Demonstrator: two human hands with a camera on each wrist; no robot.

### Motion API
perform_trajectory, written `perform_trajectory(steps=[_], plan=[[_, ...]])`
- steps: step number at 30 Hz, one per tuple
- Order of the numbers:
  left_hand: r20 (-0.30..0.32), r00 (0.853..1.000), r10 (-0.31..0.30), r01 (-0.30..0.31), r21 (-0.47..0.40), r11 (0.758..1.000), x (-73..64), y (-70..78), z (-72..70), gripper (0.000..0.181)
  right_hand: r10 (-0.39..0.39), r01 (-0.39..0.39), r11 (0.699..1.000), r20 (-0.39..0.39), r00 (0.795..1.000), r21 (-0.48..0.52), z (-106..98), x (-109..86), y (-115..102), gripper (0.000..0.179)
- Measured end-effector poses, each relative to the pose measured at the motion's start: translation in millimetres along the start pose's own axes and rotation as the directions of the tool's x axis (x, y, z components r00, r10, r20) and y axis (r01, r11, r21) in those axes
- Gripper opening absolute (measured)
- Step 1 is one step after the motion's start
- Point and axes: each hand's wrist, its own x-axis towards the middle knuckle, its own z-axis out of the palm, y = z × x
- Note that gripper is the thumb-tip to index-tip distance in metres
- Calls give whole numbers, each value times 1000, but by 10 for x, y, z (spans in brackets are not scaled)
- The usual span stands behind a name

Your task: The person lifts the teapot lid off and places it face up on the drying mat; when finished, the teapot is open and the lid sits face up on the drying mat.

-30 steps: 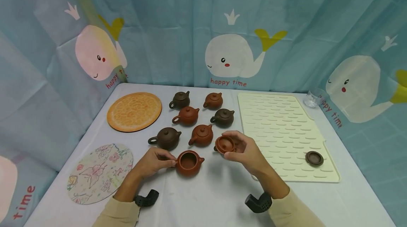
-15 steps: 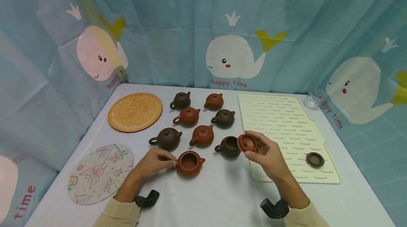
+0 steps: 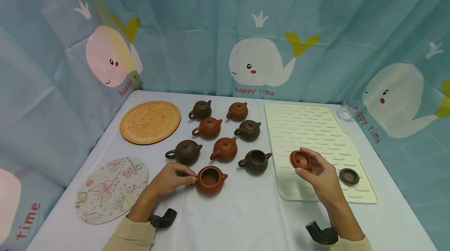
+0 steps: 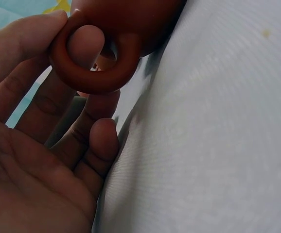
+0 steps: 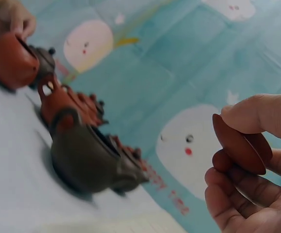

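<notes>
My left hand (image 3: 170,179) pinches the ring handle (image 4: 91,80) of a red-brown teapot (image 3: 210,189) between thumb and fingers. That pot stands upright on the white cloth without a lid, its dark inside showing and its spout turned right. Over the cream mat (image 3: 299,126), my right hand (image 3: 321,176) holds a small red-brown teapot lid (image 3: 300,160) by its edge. The right wrist view shows the lid (image 5: 237,150) tilted, nearly edge-on, between thumb and fingers. A dark brown lidless teapot (image 3: 254,166) stands between the two hands. A dark lid (image 3: 349,176) lies on the mat at right.
Behind the hands stand several lidded teapots, including a dark one (image 3: 186,152) and a red-brown one (image 3: 224,150). At left lie a pizza-patterned round board (image 3: 150,122) and a flower-patterned one (image 3: 111,190). A clear glass bowl (image 3: 348,110) sits at the back right corner.
My right hand has carried the red-brown lid rightward, from over the dark lidless teapot to over the mat, uncovering that teapot. My left hand stays on the handle.
</notes>
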Motion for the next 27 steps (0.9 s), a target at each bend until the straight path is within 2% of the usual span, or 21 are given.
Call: perform_trajectory(steps=[7, 11, 15, 22, 27], plan=[[3, 1000, -17, 17, -8, 1000, 3, 8, -8, 10, 40, -44, 998, -105, 994, -34, -202, -79, 53, 58], [4, 1000, -19, 19, -16, 1000, 7, -13, -6, 11, 46, -53, 997, -134, 990, -49, -289, -121, 85, 59], [7, 1000, -4, 4, -18, 1000, 8, -28, -7, 11, 63, -79, 991, -145, 987, -106, -365, -171, 129, 59], [8, 1000, -4, 5, -16, 1000, 8, -34, -9, 10, 82, -128, 952, -173, 981, -278, -539, -277, 235, 61], [-1, 1000, -19, 19, -15, 1000, 5, -22, -6, 10, 75, -142, 895, -172, 982, -422, -638, -339, 309, 62]])
